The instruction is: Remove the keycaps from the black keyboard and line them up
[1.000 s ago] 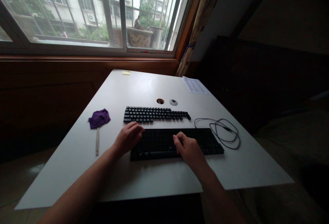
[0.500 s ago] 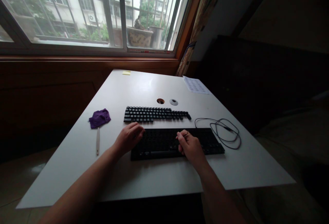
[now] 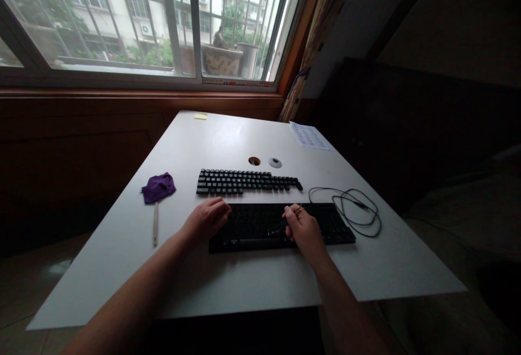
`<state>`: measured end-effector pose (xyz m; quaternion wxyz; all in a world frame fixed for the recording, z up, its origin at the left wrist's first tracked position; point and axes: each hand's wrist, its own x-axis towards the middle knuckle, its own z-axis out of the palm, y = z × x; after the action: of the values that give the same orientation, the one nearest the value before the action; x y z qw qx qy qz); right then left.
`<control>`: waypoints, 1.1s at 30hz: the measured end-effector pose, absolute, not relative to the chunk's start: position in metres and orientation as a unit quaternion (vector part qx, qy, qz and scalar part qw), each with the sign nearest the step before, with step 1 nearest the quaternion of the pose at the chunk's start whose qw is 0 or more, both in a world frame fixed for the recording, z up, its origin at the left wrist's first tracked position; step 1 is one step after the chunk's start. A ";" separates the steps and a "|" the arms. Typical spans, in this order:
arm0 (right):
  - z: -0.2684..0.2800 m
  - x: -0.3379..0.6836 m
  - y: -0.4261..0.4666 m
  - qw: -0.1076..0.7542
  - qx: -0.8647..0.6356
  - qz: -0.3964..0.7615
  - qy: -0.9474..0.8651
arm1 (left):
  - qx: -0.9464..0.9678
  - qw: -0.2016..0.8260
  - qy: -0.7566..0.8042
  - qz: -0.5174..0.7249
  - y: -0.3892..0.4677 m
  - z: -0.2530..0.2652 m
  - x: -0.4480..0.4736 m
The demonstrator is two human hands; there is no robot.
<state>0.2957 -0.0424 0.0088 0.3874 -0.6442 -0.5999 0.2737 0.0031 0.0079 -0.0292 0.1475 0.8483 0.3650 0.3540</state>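
Observation:
A black keyboard (image 3: 252,222) lies lengthwise in front of me. Its left end is under my left hand (image 3: 207,216), whose curled fingers grip it near the upper corner. My right hand (image 3: 301,228) is closed in a pinch above the right-middle part of the board. A small dark item with a shiny glint shows at its fingertips, too dim to name. Just beyond the board, loose keycaps (image 3: 232,181) are laid out in rows in a keyboard pattern.
A black cable (image 3: 376,216) loops to the right of the keyboard. On the left lie a purple cloth (image 3: 158,188) and a pale stick-like handle (image 3: 155,224). The white table (image 3: 244,284) has a round hole, a grey ring cover (image 3: 275,163), yellow sticky notes (image 3: 201,116) and a printed sheet (image 3: 310,135).
My right hand has shifted slightly to the right over the keyboard, showing more of the dark item at its fingertips. My left hand stays at the board's left end.

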 end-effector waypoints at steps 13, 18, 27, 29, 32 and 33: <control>0.015 0.290 -0.054 0.369 -0.624 0.191 -0.662 | 0.853 0.121 0.362 0.355 0.006 -0.029 0.005; 0.021 0.287 -0.056 0.388 -0.626 0.191 -0.649 | 0.861 0.112 0.335 0.365 0.004 -0.027 0.008; 0.024 0.255 -0.054 0.434 -0.603 0.282 -0.607 | 0.885 0.148 0.270 0.350 -0.009 -0.015 0.017; 0.025 0.247 -0.054 0.441 -0.596 0.295 -0.603 | 0.888 0.159 0.265 0.340 -0.011 -0.014 0.018; 0.025 0.239 -0.054 0.453 -0.586 0.312 -0.595 | 0.889 0.176 0.259 0.333 -0.012 -0.015 0.019; 0.025 0.237 -0.054 0.456 -0.583 0.318 -0.592 | 0.890 0.181 0.258 0.331 -0.012 -0.015 0.020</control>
<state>0.2366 -0.0535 0.0247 0.4564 -0.5829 -0.5921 0.3185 0.0199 -0.0119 -0.0154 0.1806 0.8895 0.2576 0.3314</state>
